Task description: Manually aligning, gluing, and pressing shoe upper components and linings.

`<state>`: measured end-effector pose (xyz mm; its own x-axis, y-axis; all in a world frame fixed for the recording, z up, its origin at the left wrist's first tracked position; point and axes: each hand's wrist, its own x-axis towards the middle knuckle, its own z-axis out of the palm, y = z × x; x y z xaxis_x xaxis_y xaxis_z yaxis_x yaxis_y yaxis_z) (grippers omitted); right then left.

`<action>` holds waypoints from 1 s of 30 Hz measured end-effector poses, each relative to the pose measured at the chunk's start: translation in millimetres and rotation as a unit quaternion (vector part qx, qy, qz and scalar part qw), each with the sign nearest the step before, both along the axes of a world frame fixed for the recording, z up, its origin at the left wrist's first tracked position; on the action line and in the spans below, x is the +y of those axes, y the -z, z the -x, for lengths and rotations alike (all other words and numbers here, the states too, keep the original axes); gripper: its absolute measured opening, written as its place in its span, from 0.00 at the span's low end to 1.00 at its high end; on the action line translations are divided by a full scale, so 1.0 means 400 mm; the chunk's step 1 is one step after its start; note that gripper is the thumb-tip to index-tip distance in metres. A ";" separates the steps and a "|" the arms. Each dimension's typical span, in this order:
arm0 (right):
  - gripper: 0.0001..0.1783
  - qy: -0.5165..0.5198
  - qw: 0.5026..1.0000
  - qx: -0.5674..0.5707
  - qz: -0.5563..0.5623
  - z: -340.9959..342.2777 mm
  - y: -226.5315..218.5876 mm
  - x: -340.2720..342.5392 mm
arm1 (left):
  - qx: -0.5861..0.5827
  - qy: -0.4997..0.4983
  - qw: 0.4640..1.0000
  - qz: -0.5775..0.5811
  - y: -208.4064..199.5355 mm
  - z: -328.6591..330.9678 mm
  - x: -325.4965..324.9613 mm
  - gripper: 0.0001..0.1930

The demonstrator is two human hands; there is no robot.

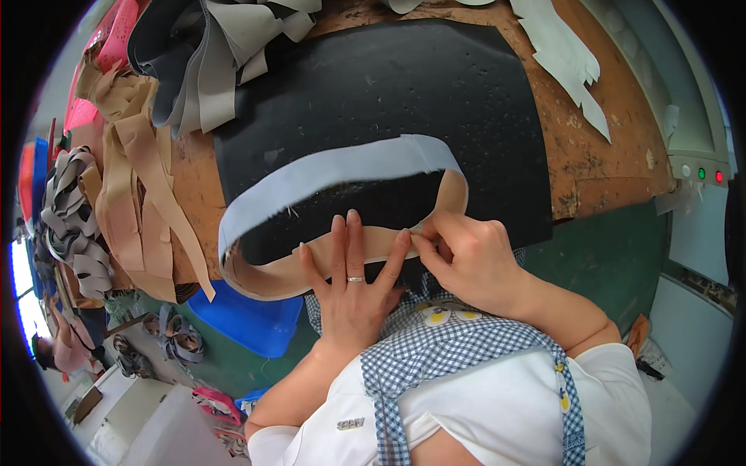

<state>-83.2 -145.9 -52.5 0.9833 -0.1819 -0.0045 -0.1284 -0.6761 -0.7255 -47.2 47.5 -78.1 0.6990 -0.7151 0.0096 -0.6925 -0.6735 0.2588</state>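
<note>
A long strip of material lies curved into a closed loop on the black mat (373, 85), standing on its edge. The band (326, 172) is pale blue-grey on its far stretch and tan on its near stretch. My left hand (346, 299), with a ring on one finger, presses its spread fingers flat over the tan near side. Close beside it, my right hand (475, 260) pinches the band's near edge between thumb and fingertips. Whether something small is also in that pinch is hidden by the fingers.
Grey strips (203, 66) are heaped at the mat's far left corner. Tan strips (144, 202) hang over the table's left side. A jagged pale scrap (561, 62) lies at the far right, near a machine with lit buttons (702, 174). A blue bin (249, 318) stands below the table edge.
</note>
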 end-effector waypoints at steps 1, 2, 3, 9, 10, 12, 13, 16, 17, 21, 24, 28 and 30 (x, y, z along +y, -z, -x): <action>0.08 -0.008 0.998 -0.050 0.032 0.006 -0.002 -0.005 | 0.006 0.021 1.000 -0.010 0.001 -0.006 0.002 0.54; 0.08 -0.018 0.993 -0.101 0.061 0.013 -0.007 -0.009 | 0.011 0.041 0.999 -0.022 -0.001 -0.009 0.006 0.55; 0.06 -0.029 0.988 -0.113 0.104 0.023 -0.024 -0.017 | 0.002 0.045 0.999 -0.019 0.002 -0.010 0.007 0.54; 0.16 -0.134 0.921 -0.224 0.288 0.034 -0.005 -0.061 | 0.016 0.050 0.998 -0.019 -0.003 -0.017 -0.002 0.52; 0.16 -0.143 0.909 -0.231 0.315 0.035 -0.001 -0.064 | 0.016 0.051 0.998 -0.019 -0.004 -0.019 -0.005 0.52; 0.16 -0.153 0.912 -0.222 0.310 0.047 0.017 -0.074 | 0.007 0.054 0.998 -0.024 -0.009 -0.018 -0.009 0.52; 0.17 -0.168 0.915 -0.219 0.294 0.052 0.023 -0.081 | 0.006 0.052 0.998 -0.025 -0.009 -0.020 -0.011 0.52; 0.17 -0.193 0.920 -0.218 0.262 0.051 0.033 -0.093 | -0.003 0.064 0.998 -0.017 -0.009 -0.031 -0.021 0.52; 0.17 -0.201 0.921 -0.224 0.248 0.051 0.036 -0.095 | 0.003 0.077 0.997 -0.026 -0.013 -0.035 -0.024 0.52; 0.17 -0.196 0.925 -0.249 0.209 0.035 0.044 -0.106 | 0.016 0.120 0.992 -0.039 -0.029 -0.052 -0.037 0.50; 0.16 -0.199 0.929 -0.254 0.179 0.025 0.046 -0.123 | 0.100 0.136 0.985 0.031 -0.071 -0.071 -0.051 0.43; 0.15 -0.237 0.917 -0.252 0.199 0.012 0.027 -0.134 | 0.065 0.069 0.972 0.217 -0.035 -0.084 -0.054 0.31; 0.15 -0.254 0.907 -0.263 0.209 0.008 0.031 -0.139 | -0.036 0.070 0.965 0.252 -0.024 -0.067 -0.070 0.20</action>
<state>-86.4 -201.7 -64.7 0.7874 0.4166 0.4544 0.5655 -0.7817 -0.2632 -20.4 19.4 -68.7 0.5806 -0.6943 0.4254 -0.7957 -0.3732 0.4770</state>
